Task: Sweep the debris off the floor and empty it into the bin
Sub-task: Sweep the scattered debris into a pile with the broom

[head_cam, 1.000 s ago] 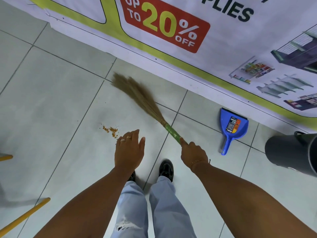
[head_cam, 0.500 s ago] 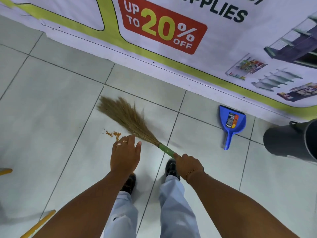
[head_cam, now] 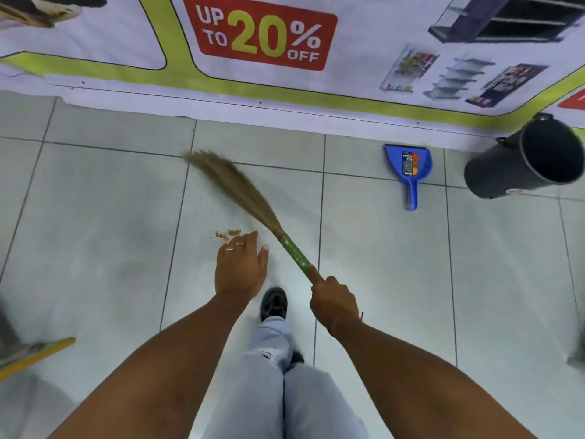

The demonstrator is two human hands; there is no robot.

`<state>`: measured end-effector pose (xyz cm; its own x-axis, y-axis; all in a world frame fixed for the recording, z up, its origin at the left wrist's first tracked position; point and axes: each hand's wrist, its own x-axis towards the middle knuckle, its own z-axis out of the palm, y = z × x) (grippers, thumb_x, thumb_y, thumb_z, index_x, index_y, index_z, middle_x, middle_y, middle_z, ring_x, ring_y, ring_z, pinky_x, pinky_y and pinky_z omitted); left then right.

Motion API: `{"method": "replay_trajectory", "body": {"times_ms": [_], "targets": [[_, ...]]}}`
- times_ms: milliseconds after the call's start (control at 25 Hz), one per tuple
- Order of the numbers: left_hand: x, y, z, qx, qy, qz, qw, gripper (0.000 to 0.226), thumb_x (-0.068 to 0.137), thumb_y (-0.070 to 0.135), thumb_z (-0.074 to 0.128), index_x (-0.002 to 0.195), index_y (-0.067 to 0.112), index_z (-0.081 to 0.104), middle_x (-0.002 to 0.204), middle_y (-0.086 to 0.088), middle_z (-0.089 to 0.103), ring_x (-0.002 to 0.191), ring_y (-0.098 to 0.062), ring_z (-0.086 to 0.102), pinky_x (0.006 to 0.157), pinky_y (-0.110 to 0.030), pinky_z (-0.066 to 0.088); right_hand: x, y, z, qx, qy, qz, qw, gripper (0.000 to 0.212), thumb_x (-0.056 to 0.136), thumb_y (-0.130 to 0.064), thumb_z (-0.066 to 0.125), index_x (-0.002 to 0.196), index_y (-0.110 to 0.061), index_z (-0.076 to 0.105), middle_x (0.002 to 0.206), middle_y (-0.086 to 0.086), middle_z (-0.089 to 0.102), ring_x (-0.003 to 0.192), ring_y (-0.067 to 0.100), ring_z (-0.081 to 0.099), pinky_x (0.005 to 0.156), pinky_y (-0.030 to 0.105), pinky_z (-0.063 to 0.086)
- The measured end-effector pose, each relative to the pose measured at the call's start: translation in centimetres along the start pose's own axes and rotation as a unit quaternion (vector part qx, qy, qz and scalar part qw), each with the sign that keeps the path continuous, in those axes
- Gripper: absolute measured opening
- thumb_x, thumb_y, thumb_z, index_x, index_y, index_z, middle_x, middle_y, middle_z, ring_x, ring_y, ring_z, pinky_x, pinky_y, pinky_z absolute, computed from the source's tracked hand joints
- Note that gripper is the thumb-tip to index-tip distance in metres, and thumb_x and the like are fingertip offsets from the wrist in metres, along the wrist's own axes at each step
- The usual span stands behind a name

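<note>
My right hand (head_cam: 334,301) grips the green handle of a grass broom (head_cam: 240,193), index finger stretched along it. The blurred bristles fan up and to the left, beyond a small heap of orange-brown debris (head_cam: 227,233) on the pale tiles. Over the floor hovers my left hand (head_cam: 241,268), empty, palm down, its fingertips just covering the heap's near edge. A blue dustpan (head_cam: 409,166) lies flat by the wall at the upper right. To its right stands a dark grey bin (head_cam: 522,160), seen tilted with its mouth open.
A printed sale banner (head_cam: 266,36) covers the wall along the top. At the left edge a yellow stick (head_cam: 34,354) pokes in beside a blurred grey shape. My legs in light jeans and a black shoe (head_cam: 273,304) are at the bottom centre.
The broom has swung down and left past the debris, then back up to the right. The view has shifted right, so the bin's open mouth shows. My left hand stays empty above the heap.
</note>
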<state>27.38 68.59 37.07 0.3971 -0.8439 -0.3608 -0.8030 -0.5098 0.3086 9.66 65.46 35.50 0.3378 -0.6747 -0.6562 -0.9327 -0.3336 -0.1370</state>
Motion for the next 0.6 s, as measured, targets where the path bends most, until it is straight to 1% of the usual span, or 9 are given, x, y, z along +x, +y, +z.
{"method": "replay_trajectory", "body": {"times_ms": [120, 200, 240, 320, 400, 480, 560, 600], "targets": [[-3.5, -1.7, 0.9, 0.006, -0.008, 0.002, 1.0, 0.044, 0.098, 0.033, 0.038, 0.133, 0.007, 0.047, 0.13, -0.016, 0.06, 0.122, -0.029, 0.054, 0.107, -0.04, 0.039, -2.7, -1.0, 3.6, 0.062, -0.007, 0.061, 0.996, 0.054, 0.101, -0.02, 0.03, 0.15, -0.032, 0.011, 0.119, 0.016, 0.053, 0.102, 0.037, 0.058, 0.085, 0.042, 0.048], [-6.7, -3.7, 2.1, 0.006, -0.018, -0.016, 1.0, 0.044, 0.098, 0.032, 0.039, 0.133, 0.006, 0.048, 0.13, -0.017, 0.06, 0.123, -0.03, 0.053, 0.108, -0.041, 0.039, -4.8, -0.7, 6.4, 0.079, 0.0, 0.097, 0.992, 0.06, 0.1, -0.017, 0.031, 0.15, -0.036, 0.005, 0.117, 0.016, 0.053, 0.1, 0.036, 0.059, 0.082, 0.04, 0.048], [-8.5, -4.7, 2.7, 0.006, -0.021, -0.024, 0.999, 0.044, 0.098, 0.031, 0.041, 0.132, 0.004, 0.049, 0.128, -0.018, 0.061, 0.122, -0.03, 0.054, 0.108, -0.042, 0.04, -6.0, -0.3, 7.8, 0.091, 0.0, 0.111, 0.99, 0.062, 0.099, -0.016, 0.032, 0.15, -0.037, 0.005, 0.116, 0.016, 0.054, 0.099, 0.036, 0.059, 0.082, 0.04, 0.048], [-12.3, -6.8, 4.0, 0.0, -0.029, -0.027, 0.999, 0.042, 0.097, 0.028, 0.045, 0.128, 0.001, 0.053, 0.123, -0.021, 0.064, 0.117, -0.033, 0.058, 0.104, -0.042, 0.043, -8.6, 0.3, 10.7, 0.125, -0.018, 0.149, 0.981, 0.059, 0.097, -0.016, 0.034, 0.15, -0.032, 0.014, 0.114, 0.017, 0.056, 0.1, 0.037, 0.059, 0.083, 0.038, 0.049], [-15.8, -7.9, 4.8, -0.013, -0.04, -0.034, 0.999, 0.045, 0.096, 0.031, 0.043, 0.125, -0.002, 0.056, 0.119, -0.023, 0.066, 0.113, -0.035, 0.061, 0.101, -0.044, 0.046, -10.7, 0.9, 12.8, 0.147, -0.058, 0.186, 0.97, 0.051, 0.095, -0.014, 0.035, 0.145, -0.023, 0.029, 0.113, 0.018, 0.06, 0.101, 0.036, 0.061, 0.083, 0.035, 0.049], [-18.1, -8.4, 5.2, -0.017, -0.061, -0.03, 0.998, 0.056, 0.092, 0.037, 0.032, 0.122, -0.002, 0.058, 0.117, -0.023, 0.067, 0.111, -0.035, 0.063, 0.099, -0.045, 0.049, -12.5, 1.1, 14.8, 0.159, -0.111, 0.212, 0.958, 0.043, 0.094, -0.016, 0.035, 0.136, -0.014, 0.044, 0.118, 0.018, 0.061, 0.107, 0.035, 0.06, 0.086, 0.032, 0.049], [-19.1, -8.7, 5.3, -0.003, -0.068, -0.006, 0.998, 0.067, 0.088, 0.043, 0.02, 0.122, 0.0, 0.059, 0.117, -0.02, 0.068, 0.111, -0.034, 0.063, 0.1, -0.045, 0.049, -13.9, -0.3, 16.6, 0.162, -0.168, 0.207, 0.95, 0.039, 0.095, -0.019, 0.036, 0.131, -0.011, 0.049, 0.124, 0.016, 0.06, 0.114, 0.032, 0.059, 0.091, 0.031, 0.048], [-19.1, -9.2, 5.2, 0.003, -0.073, 0.005, 0.997, 0.071, 0.086, 0.045, 0.016, 0.122, 0.0, 0.059, 0.117, -0.019, 0.068, 0.112, -0.033, 0.063, 0.1, -0.044, 0.048, -14.1, -1.5, 17.3, 0.169, -0.187, 0.197, 0.947, 0.038, 0.096, -0.02, 0.036, 0.13, -0.011, 0.05, 0.125, 0.015, 0.06, 0.114, 0.032, 0.059, 0.091, 0.031, 0.048]]}}
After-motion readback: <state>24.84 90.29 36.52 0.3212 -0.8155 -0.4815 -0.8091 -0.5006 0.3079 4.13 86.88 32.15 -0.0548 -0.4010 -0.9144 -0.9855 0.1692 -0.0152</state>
